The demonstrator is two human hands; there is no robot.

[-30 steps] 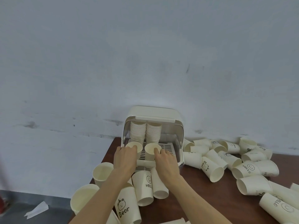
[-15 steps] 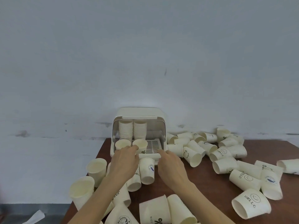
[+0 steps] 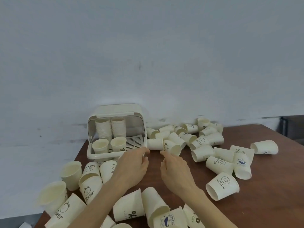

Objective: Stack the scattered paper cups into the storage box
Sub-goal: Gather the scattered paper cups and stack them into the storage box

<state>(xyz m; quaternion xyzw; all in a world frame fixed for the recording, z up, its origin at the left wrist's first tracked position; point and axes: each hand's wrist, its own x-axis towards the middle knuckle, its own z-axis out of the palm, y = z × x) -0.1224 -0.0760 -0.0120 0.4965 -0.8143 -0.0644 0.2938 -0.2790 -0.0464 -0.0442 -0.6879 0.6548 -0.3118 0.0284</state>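
**Cups in the box, both hands free**

The box point(image 3: 115, 134) stands at 10 o'clock on the desk point(image 3: 271, 186), against the wall point(image 3: 148, 46), its front open. Inside, two tall stacks point(image 3: 110, 129) stand at the back and two single cups point(image 3: 109, 145) stand upright in front of them. Loose cups point(image 3: 222, 185) lie on their sides from 1 to 3 o'clock and crowd the near edge from 6 to 9 o'clock. The left hand point(image 3: 131, 168) hovers just at the box's front right corner, fingers loosely curled, holding nothing. The right hand point(image 3: 176, 168) is beside it, fingers relaxed and empty, its fingertips near a tipped cup.
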